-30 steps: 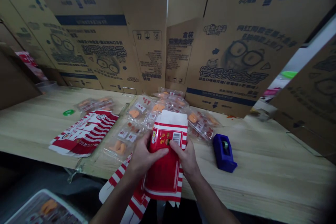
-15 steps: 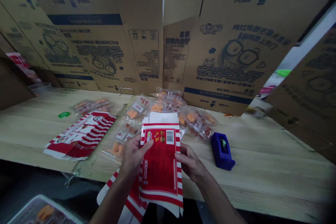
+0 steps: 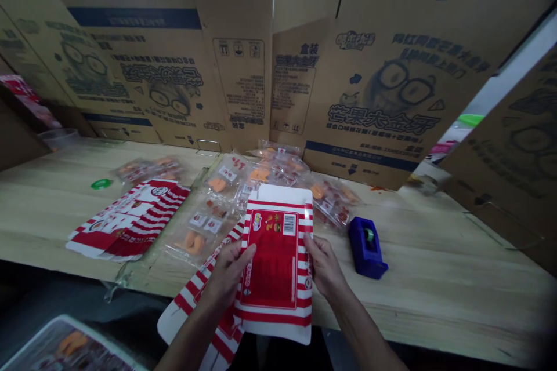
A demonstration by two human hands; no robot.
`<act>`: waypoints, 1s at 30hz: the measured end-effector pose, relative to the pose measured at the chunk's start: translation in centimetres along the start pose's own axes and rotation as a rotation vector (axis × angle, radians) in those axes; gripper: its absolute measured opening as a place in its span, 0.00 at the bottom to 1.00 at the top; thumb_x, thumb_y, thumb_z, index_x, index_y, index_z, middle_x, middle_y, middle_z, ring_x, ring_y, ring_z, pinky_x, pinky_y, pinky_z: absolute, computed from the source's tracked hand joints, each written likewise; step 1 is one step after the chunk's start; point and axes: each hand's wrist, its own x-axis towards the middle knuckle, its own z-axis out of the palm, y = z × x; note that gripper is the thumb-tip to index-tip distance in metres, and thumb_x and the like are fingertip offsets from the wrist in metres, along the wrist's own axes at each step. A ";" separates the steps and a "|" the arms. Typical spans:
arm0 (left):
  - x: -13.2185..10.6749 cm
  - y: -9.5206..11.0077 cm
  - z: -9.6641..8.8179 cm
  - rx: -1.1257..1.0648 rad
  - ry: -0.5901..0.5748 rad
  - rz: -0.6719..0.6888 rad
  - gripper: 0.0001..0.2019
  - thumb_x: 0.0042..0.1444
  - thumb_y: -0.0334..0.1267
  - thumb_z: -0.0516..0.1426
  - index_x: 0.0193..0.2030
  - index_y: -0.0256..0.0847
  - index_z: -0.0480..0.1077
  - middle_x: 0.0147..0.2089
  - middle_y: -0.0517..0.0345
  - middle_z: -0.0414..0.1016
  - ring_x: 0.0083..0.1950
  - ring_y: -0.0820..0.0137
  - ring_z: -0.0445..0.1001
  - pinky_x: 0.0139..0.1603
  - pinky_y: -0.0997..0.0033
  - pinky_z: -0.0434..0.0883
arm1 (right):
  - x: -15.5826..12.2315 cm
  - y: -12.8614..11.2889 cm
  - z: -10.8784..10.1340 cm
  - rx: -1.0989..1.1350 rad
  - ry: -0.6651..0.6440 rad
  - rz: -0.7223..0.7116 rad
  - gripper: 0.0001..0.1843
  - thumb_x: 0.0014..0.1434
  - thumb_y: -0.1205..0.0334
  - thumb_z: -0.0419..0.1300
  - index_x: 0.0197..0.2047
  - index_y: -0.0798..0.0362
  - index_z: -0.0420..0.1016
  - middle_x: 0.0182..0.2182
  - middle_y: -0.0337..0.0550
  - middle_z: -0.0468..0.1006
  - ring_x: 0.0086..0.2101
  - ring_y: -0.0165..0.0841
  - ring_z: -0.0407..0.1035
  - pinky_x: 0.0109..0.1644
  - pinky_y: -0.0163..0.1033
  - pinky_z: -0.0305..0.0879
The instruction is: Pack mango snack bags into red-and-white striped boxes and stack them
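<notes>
Head view. A flat red-and-white striped cardboard carton (image 3: 277,261), barcode panel facing up, is held over the near edge of the pale wooden table (image 3: 435,284). The left hand (image 3: 228,269) pinches its 9 o'clock edge, thumb on the printed face and fingers curled behind. The right hand (image 3: 324,264) clasps the 3 o'clock edge in the same way. A second flattened striped carton (image 3: 191,307) lies partly beneath, toward 7 o'clock. At 10 o'clock lies a fanned stack of flat striped cartons (image 3: 130,220), with a green ring (image 3: 101,184) beyond. Clear packets of orange snacks (image 3: 243,179) spread at 12 o'clock. A blue tape dispenser (image 3: 366,246) sits at 3 o'clock, near the right hand. Printed brown corrugated boxes (image 3: 383,69) line the far side.
</notes>
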 end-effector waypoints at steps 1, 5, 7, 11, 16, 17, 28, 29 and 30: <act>-0.2 -0.3 0.0 0.000 -0.009 -0.007 0.13 0.54 0.46 0.61 0.38 0.37 0.76 0.30 0.57 0.79 0.28 0.69 0.75 0.32 0.71 0.71 | 0.0 -0.1 -0.3 -0.015 0.000 -0.019 0.15 0.53 0.52 0.66 0.38 0.53 0.80 0.33 0.45 0.83 0.33 0.37 0.77 0.39 0.41 0.73; -1.4 -0.8 0.1 0.086 -0.042 -0.083 0.15 0.54 0.49 0.60 0.32 0.37 0.76 0.27 0.56 0.78 0.26 0.69 0.74 0.31 0.71 0.71 | -0.3 0.4 -1.4 -0.040 0.038 -0.050 0.16 0.47 0.57 0.71 0.39 0.53 0.80 0.34 0.45 0.83 0.33 0.39 0.77 0.41 0.44 0.72; -2.0 -0.9 0.0 0.133 -0.044 -0.071 0.16 0.55 0.50 0.59 0.36 0.37 0.76 0.32 0.54 0.80 0.29 0.67 0.75 0.33 0.69 0.72 | -0.9 1.4 -1.8 -0.043 0.036 0.016 0.15 0.47 0.57 0.71 0.38 0.54 0.80 0.32 0.45 0.83 0.31 0.40 0.77 0.40 0.45 0.73; -2.3 -1.7 -0.9 0.268 0.113 0.099 0.23 0.58 0.48 0.57 0.57 0.41 0.67 0.48 0.51 0.78 0.50 0.59 0.75 0.50 0.60 0.72 | -2.8 4.1 -2.2 -0.066 -0.092 0.171 0.14 0.52 0.58 0.67 0.41 0.55 0.78 0.36 0.48 0.82 0.34 0.40 0.77 0.43 0.47 0.72; -2.4 -4.1 -2.2 0.380 0.154 0.181 0.30 0.59 0.45 0.56 0.66 0.42 0.54 0.56 0.47 0.73 0.58 0.57 0.71 0.58 0.54 0.69 | -3.4 6.1 -3.1 -0.243 0.101 -0.081 0.27 0.49 0.58 0.69 0.52 0.46 0.67 0.47 0.44 0.77 0.40 0.36 0.75 0.46 0.42 0.72; -2.5 -4.5 -2.3 0.369 0.131 0.190 0.30 0.59 0.44 0.56 0.66 0.42 0.53 0.57 0.46 0.72 0.58 0.57 0.70 0.58 0.54 0.69 | -3.3 6.2 -3.4 -0.298 0.137 -0.125 0.27 0.49 0.57 0.69 0.52 0.46 0.67 0.48 0.44 0.77 0.39 0.35 0.74 0.45 0.41 0.72; -2.7 -4.8 -2.8 0.442 0.050 0.139 0.18 0.58 0.44 0.58 0.53 0.39 0.70 0.51 0.50 0.76 0.49 0.61 0.76 0.49 0.62 0.74 | -3.7 4.9 -5.3 -0.629 0.012 -0.313 0.11 0.58 0.59 0.60 0.44 0.49 0.79 0.39 0.45 0.78 0.37 0.36 0.73 0.40 0.38 0.70; -2.6 -4.7 -2.7 0.471 0.068 0.135 0.16 0.58 0.45 0.56 0.49 0.38 0.72 0.48 0.50 0.77 0.47 0.61 0.76 0.48 0.63 0.74 | -3.5 4.6 -5.2 -0.643 0.007 -0.341 0.09 0.59 0.59 0.60 0.41 0.50 0.80 0.39 0.45 0.79 0.39 0.36 0.73 0.42 0.38 0.70; -2.7 -4.6 -2.4 0.501 0.094 0.139 0.15 0.59 0.46 0.55 0.46 0.38 0.74 0.47 0.50 0.77 0.47 0.62 0.76 0.48 0.63 0.74 | -3.3 4.3 -5.2 -0.654 0.003 -0.363 0.08 0.58 0.60 0.60 0.38 0.50 0.81 0.39 0.46 0.79 0.41 0.37 0.73 0.44 0.39 0.69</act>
